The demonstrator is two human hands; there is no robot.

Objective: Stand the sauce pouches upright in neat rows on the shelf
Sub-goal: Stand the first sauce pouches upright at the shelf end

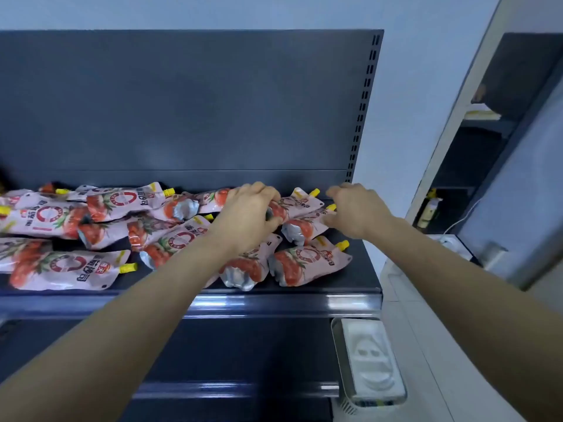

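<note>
Several pink sauce pouches with tomato prints and yellow spouts lie flat and jumbled on the dark shelf (362,281). My left hand (246,214) is curled around one pouch (300,204) near the shelf's back right. My right hand (355,210) hovers just right of it with fingers bent and apart, touching the spout end of a neighbouring pouch (307,228). Another pouch (307,261) lies at the front right, and one more (64,269) at the front left. None stands upright.
The shelf's dark back panel (182,102) rises behind the pouches, with a slotted upright (362,108) at its right edge. A lower shelf holds a metal tray with a white object (368,360). A second dark rack (475,178) stands to the right.
</note>
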